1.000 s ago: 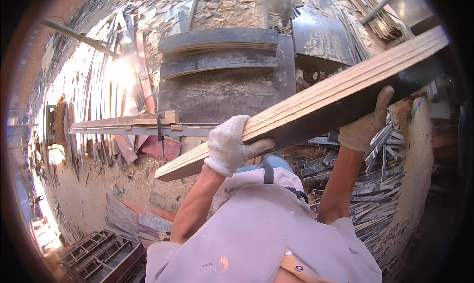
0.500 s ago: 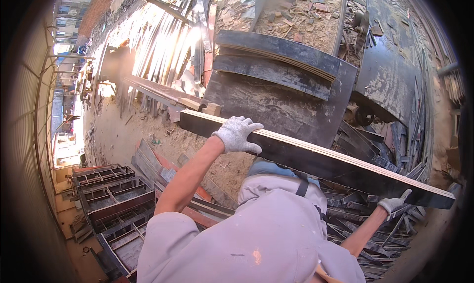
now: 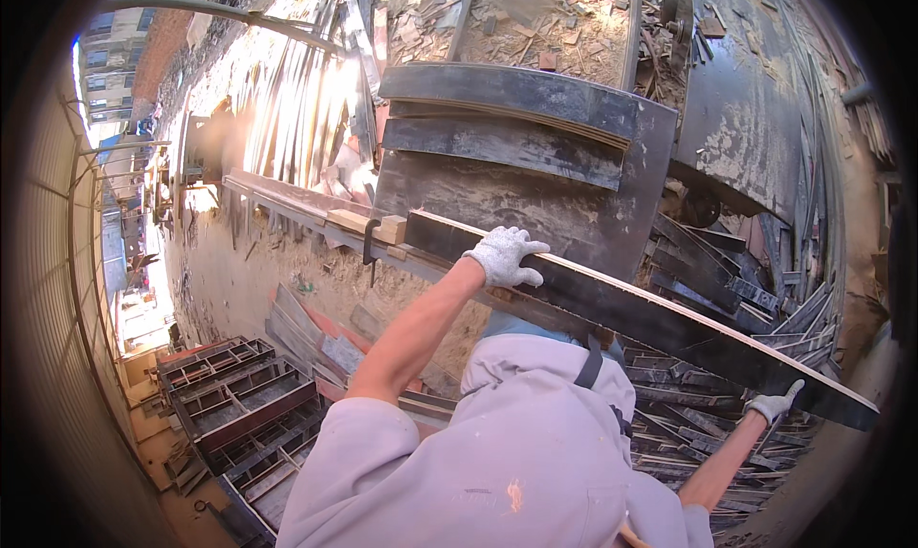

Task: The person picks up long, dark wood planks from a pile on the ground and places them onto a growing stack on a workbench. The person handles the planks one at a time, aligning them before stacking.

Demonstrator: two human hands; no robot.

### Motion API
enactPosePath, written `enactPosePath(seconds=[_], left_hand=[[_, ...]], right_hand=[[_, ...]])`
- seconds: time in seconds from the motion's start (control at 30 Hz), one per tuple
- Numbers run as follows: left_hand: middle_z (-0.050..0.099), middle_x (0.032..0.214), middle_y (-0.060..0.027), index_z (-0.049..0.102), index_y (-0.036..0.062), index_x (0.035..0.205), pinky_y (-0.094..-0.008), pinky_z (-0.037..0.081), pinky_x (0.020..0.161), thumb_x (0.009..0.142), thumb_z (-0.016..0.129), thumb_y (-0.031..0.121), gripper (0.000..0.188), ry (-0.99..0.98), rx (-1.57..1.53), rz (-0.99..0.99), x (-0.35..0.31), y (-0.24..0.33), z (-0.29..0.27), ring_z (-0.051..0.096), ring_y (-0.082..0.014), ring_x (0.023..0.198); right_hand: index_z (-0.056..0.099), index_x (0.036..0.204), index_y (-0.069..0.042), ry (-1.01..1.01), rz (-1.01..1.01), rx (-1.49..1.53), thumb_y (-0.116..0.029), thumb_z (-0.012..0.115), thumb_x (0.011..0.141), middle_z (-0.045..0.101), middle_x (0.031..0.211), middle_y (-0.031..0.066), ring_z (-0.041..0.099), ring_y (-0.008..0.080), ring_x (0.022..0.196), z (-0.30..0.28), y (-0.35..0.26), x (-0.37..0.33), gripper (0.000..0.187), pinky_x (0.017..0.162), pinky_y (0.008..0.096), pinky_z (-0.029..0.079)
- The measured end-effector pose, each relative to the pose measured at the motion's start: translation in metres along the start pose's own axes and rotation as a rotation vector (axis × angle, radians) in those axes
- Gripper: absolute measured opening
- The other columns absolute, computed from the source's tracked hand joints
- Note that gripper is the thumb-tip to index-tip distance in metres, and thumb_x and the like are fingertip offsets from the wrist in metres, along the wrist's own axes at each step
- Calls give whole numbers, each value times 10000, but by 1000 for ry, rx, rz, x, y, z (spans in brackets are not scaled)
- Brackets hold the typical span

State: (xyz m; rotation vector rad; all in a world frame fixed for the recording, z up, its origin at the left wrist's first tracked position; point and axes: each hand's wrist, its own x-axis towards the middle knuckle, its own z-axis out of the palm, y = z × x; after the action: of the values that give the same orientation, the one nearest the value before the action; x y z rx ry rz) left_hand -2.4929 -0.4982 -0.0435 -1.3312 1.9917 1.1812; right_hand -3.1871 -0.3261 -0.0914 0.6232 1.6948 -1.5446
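A long black-faced plywood strip [image 3: 650, 323] with a pale edge slants across in front of my body, its left end on the workbench. It may be several strips held together; I cannot tell for certain. Over its upper edge, toward the left end, my gloved left hand [image 3: 505, 258] is closed, thumb on the black face. My gloved right hand [image 3: 775, 402] holds the strip near its far right end from the lower side, one digit up against the face and the other fingers partly hidden. Left of the strip's end are a wooden block [image 3: 390, 229] and a black clamp [image 3: 371, 247].
Several dark strips [image 3: 507, 151] lie stacked on the dark workbench top [image 3: 574, 225] ahead. A dark sheet-covered table [image 3: 746, 118] stands at the right. Scrap strips [image 3: 688, 424] pile up below my right arm. Dark frames [image 3: 239, 395] are stacked at lower left.
The strip and both hands have shifted right relative to the bench, and the strip's left end has moved away from the wooden block. The clamp has come into clear view.
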Motion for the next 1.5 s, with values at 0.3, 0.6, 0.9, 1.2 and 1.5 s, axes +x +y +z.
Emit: enactPosePath(seconds=[0.3,0.6,0.9,1.2,1.5], left_hand=[[674,1273,-154,667,208,1444,-501,489,1066,844,789,603,728,47,-38,15,-6,-36,25,620,-378,1200],[600,1423,-160,573,208,1536,-603,342,1247,861,769,583,797,315,5,198,-24,-41,52,548,-402,1342],[630,1285,-126,656,185,1377,-623,317,1240,882,773,538,619,416,68,145,-4,-41,84,568,-367,1269],[609,1266,-108,647,175,1326,-639,316,1228,911,761,490,533,469,115,111,0,-32,90,561,-349,1259],[618,1291,-127,649,135,1378,-637,275,1263,912,750,471,584,557,159,145,-2,-28,101,564,-354,1270]], right_hand=[[620,1439,-13,38,-2,-15,-592,580,1062,672,1425,132,606,316,1302,-11,35,-3,691,1188,446,412],[566,1500,24,221,-188,-195,-642,515,1067,688,1392,190,635,338,1267,-26,61,14,796,1144,471,454],[665,1428,-58,278,-182,-176,-706,679,943,685,1451,97,631,354,1274,-69,113,64,810,1171,506,460],[620,1480,-128,263,-74,-116,-748,703,897,656,1479,105,591,368,1340,-45,145,43,854,1176,581,442],[617,1489,-116,144,-153,-8,-743,612,967,660,1467,91,612,349,1290,-47,170,61,815,1151,543,457]])
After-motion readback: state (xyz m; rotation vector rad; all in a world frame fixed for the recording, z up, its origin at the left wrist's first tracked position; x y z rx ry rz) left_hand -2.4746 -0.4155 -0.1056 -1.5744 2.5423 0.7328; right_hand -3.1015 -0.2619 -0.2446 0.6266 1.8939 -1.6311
